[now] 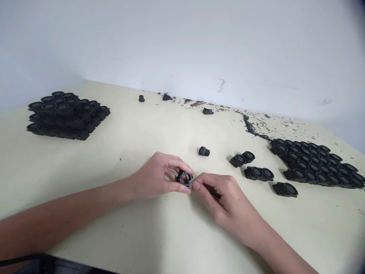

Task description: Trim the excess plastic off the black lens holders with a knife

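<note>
Between the thumb and fingers of my left hand (159,176) is a small black square part (184,178) with a round opening, held above the pale table. My right hand (225,198) is closed on a thin tool with a black handle (212,191). The tool's light-coloured tip meets the near right side of the square part, close to my left fingertips. Just beyond my hands, a black ribbed round piece (204,151) lies on its side on the table.
Stacked black parts (61,118) stand at the left, and rows of similar parts (316,163) at the right. Several loose ones (256,173) lie nearer. Farther back are a small black cap (142,98), a black block (208,111) and dark shavings (251,127) along the wall.
</note>
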### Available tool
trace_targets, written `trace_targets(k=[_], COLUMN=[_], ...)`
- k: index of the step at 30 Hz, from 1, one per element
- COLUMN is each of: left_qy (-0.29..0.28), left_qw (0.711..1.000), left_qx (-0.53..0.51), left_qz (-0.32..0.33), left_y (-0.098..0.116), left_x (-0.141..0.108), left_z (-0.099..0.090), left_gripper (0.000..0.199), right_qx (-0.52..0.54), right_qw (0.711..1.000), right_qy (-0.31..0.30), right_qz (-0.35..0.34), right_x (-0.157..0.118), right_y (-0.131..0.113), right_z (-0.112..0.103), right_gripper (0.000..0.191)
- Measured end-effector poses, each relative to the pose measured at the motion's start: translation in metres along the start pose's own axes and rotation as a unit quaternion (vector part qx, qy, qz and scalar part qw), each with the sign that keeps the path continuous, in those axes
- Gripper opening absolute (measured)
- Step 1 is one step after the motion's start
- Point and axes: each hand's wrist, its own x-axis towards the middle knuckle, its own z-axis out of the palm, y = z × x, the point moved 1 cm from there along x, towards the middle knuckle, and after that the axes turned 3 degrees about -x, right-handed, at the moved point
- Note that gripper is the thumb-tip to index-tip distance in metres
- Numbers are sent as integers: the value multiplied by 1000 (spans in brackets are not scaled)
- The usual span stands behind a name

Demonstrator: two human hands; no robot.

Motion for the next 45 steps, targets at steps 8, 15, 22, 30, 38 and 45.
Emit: trace_targets(k=[8, 15, 22, 30, 38, 45], left_qy=[-1, -4, -12, -8, -4, -10], left_qw=[1000, 1000, 1000, 1000, 1000, 1000], left_qx=[-2, 14, -6, -2, 14, 9], left_qz=[1, -5, -5, -13, -25, -15], left_y=[-2, -1, -2, -1, 0, 1], left_x=[-1, 0, 0, 0, -2, 0], left_z=[0, 0, 1, 2, 1, 1], left_gripper=[38, 38, 40, 43, 44, 43], right_qx=[-1, 7, 19, -5, -48, -85], right_qw=[1000, 999, 999, 1000, 997, 994], right_qy=[-9, -38, -39, 19, 38, 28], right_qz=[12, 12, 19, -22, -43, -57], right_x=[1, 2, 1, 0, -1, -3], right_y=[0, 2, 0, 1, 5, 7], right_z=[0, -1, -2, -1, 1, 4], right_gripper=[30, 31, 31, 28, 25, 25])
